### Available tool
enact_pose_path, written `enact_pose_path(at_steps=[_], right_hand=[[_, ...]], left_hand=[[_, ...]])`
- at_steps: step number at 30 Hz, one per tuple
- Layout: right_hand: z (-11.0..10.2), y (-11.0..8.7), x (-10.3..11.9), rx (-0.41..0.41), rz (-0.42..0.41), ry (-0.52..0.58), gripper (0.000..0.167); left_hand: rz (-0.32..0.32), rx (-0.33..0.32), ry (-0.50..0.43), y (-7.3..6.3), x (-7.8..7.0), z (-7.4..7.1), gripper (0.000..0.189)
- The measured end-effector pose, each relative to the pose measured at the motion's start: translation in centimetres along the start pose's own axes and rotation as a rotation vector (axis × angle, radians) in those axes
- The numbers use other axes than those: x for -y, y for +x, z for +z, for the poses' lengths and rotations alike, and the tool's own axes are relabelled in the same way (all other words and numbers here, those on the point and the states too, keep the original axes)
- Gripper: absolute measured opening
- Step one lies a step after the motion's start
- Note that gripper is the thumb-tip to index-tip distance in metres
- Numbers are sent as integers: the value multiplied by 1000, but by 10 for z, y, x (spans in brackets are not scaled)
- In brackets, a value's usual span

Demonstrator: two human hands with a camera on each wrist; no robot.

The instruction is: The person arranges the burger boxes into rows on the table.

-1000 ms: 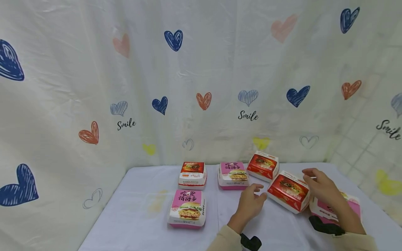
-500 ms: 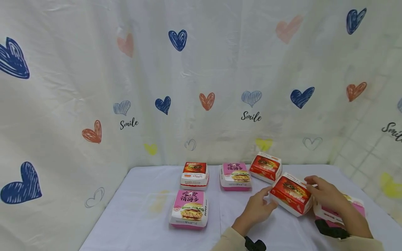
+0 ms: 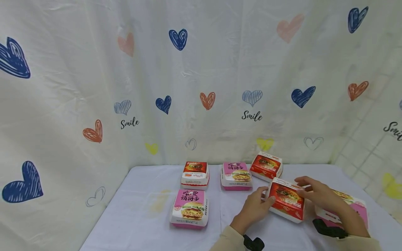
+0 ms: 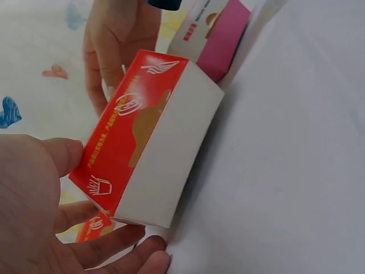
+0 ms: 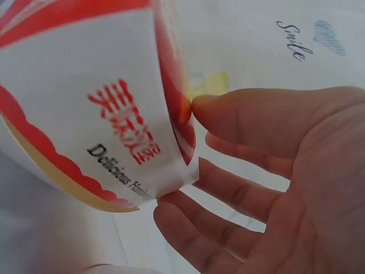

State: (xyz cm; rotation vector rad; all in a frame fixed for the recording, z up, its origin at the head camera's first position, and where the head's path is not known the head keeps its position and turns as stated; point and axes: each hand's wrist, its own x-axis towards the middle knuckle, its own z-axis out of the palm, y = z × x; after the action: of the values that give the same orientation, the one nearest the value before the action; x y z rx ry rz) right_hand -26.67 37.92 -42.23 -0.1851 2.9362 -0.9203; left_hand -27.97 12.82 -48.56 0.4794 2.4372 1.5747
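Observation:
A red and white burger box (image 3: pixel 287 199) sits between my two hands at the right of the table in the head view. My left hand (image 3: pixel 253 210) holds its left end, and in the left wrist view the thumb presses the red lid while the fingers (image 4: pixel 117 245) reach around the lower side. At the opposite end my right hand (image 3: pixel 325 198) grips a corner. The right wrist view has its thumb on the lid edge and the fingers (image 5: pixel 228 194) under the white flap. Whether the box's base touches the table is unclear.
A pink burger box (image 3: pixel 361 210) lies partly behind my right forearm. Another red box (image 3: pixel 267 165) stands just behind the held one, with a pink box (image 3: pixel 236 176) left of it. Further left are a red box (image 3: pixel 195 175) and a pink box (image 3: pixel 189 209).
My left hand has moved right and onto the red burger box. The box has turned and shifted slightly toward me and left, with my right hand following it.

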Motion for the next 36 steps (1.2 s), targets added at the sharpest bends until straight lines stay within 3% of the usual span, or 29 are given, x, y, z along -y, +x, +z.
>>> enact_pose_path(at_steps=[8,13,17,22,31,36], right_hand=[[3,3,4,65,-1,77,64],[6,3,7,87,-1,88,61],[8,5,10,117,-43,123,53],[13,8,13,175,-20,182,49],[21,7,26,232,-71,228,46],[26,8,34,258,-83,226,46]], left_hand=[[-86,30,107,4,3,-9,42],[-103,40,183,3,2,-16,43],[-96,45,199,-2,3,-25,44],[-69,33,215,-12,3,-30,45],[35,-52,387,-32,6,-35,39],[45,-44,436,-44,11,-40,38]])
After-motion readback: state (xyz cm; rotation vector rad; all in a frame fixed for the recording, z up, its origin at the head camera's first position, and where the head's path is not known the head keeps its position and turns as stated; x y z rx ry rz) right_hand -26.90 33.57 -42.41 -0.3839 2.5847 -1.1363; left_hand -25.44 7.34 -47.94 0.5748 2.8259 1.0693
